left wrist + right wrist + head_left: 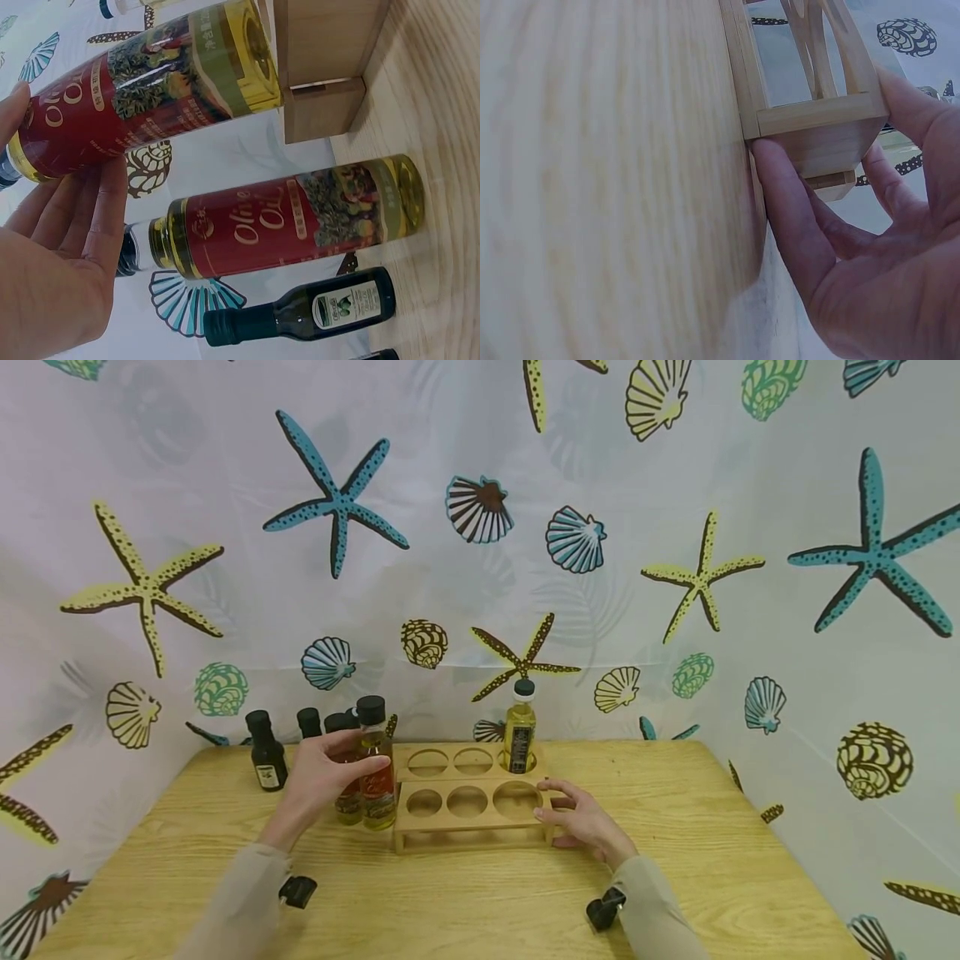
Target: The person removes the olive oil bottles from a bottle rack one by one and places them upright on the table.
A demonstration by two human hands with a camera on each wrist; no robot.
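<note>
My left hand grips an olive oil bottle with a red label and black cap near its neck. The bottle is upright beside the left end of a two-tier wooden bottle rack. In the left wrist view, its base overlaps the rack's edge. My right hand holds the rack's right end, with thumb above and fingers against the end board in the right wrist view. A bottle of yellow oil stands in the rack's back right hole; the other round holes hold nothing.
A second red-label olive oil bottle stands just left of the held one. Small dark bottles stand further left, some partly hidden behind my left hand. The wooden table meets a patterned cloth at the back and sides.
</note>
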